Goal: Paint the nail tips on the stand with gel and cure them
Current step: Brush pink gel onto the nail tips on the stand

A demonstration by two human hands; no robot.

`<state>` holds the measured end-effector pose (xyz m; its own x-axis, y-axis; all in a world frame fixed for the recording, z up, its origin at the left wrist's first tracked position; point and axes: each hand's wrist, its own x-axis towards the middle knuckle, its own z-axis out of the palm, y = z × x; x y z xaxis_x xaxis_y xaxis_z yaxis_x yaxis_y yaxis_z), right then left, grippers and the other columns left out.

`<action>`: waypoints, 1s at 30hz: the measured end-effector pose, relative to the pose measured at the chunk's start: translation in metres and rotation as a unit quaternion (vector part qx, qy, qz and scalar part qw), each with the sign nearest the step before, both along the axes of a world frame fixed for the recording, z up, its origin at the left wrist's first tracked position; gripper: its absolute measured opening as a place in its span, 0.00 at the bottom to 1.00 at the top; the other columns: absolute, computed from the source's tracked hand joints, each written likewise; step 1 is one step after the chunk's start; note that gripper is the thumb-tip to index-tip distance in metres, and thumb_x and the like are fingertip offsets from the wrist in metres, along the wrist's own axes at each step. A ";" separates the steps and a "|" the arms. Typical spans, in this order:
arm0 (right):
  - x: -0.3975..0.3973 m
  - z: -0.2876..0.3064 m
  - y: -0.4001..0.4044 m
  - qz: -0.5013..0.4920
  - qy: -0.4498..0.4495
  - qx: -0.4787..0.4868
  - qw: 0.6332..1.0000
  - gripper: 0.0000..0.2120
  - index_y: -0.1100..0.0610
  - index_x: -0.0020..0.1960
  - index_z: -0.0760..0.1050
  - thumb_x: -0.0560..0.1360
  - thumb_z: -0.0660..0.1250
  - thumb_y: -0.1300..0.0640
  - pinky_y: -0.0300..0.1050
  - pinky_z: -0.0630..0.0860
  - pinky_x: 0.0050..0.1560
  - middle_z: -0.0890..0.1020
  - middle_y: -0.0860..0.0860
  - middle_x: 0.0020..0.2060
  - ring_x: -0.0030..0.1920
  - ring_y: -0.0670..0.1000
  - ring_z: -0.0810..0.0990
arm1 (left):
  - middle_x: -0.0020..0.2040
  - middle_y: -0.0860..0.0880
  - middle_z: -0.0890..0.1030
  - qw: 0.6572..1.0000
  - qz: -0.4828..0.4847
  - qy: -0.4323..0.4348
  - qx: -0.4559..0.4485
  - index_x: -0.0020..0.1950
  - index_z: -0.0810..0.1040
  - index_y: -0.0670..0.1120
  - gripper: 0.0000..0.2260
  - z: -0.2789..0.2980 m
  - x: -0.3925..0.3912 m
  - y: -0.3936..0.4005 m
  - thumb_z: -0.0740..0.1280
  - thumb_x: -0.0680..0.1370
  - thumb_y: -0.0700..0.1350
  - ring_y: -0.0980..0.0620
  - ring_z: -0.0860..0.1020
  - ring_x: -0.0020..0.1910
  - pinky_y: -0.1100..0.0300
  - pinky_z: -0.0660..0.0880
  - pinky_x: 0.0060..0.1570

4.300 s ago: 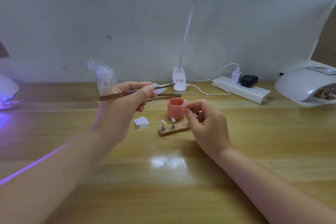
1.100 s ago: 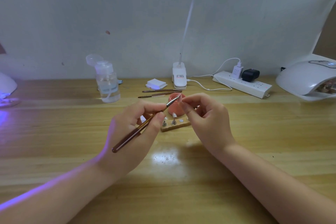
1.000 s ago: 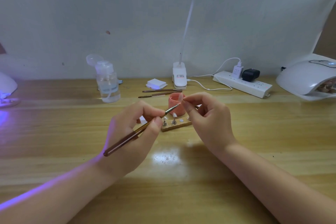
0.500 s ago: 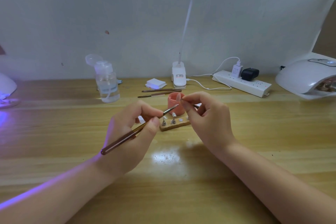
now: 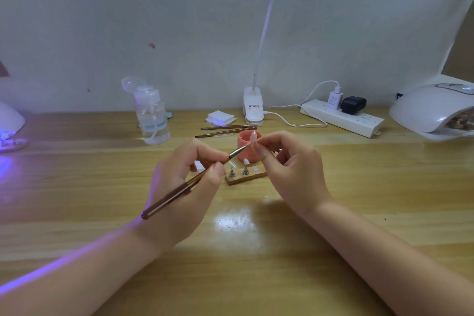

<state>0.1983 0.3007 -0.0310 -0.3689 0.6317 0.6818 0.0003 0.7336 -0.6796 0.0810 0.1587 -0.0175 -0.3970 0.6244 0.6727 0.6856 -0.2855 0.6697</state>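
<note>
desk: wooden; carries every item below.
curing lamp: one, far right; a second glows violet at far left.
gel pot: one, pink, just behind the stand.
stand: one wooden block; two nail tips seated on pegs, one bare disc visible.
left hand: fingers pinch brush; two spare brushes lie behind.
right hand: fingertips pinch a peg, its end hidden.
nail tip: raised before the pot, bristles touching; judged light, thin, slippery when wet. hold by peg only.
</note>
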 end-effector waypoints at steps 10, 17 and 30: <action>0.001 0.000 -0.001 0.010 -0.015 -0.014 1.000 0.04 0.53 0.42 0.81 0.74 0.71 0.53 0.34 0.64 0.30 0.84 0.43 0.35 0.23 0.44 0.69 | 0.39 0.57 0.82 1.000 -0.002 -0.003 -0.018 0.44 0.79 0.55 0.06 0.000 0.000 0.001 0.64 0.71 0.52 0.59 0.77 0.40 0.68 0.70 0.43; 0.001 0.000 -0.002 0.005 -0.009 -0.012 1.000 0.03 0.52 0.42 0.80 0.74 0.71 0.54 0.30 0.63 0.29 0.81 0.37 0.33 0.23 0.43 0.70 | 0.42 0.56 0.83 1.000 0.008 -0.023 0.000 0.48 0.79 0.56 0.07 0.002 0.001 0.002 0.64 0.74 0.53 0.57 0.78 0.40 0.69 0.71 0.40; -0.001 0.002 -0.004 0.061 0.012 -0.059 0.996 0.06 0.48 0.42 0.78 0.75 0.71 0.57 0.39 0.76 0.32 0.84 0.42 0.38 0.29 0.43 0.78 | 0.42 0.57 0.84 0.998 -0.011 -0.068 0.002 0.48 0.79 0.56 0.05 0.002 0.001 0.001 0.67 0.74 0.52 0.56 0.81 0.44 0.67 0.75 0.44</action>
